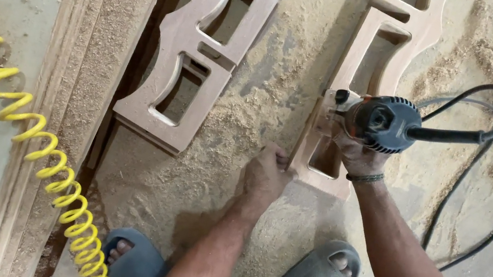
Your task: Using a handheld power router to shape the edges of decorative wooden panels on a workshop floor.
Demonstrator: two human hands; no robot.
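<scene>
Router (pixel 379 121) on right wooden panel (pixel 398 30), its cord (pixel 480 218) looping right. Second panel (pixel 204 51) lies left, sawdust (pixel 267 95) between. Coiled hose (pixel 28 128) far left, beyond plank (pixel 67 95).
</scene>
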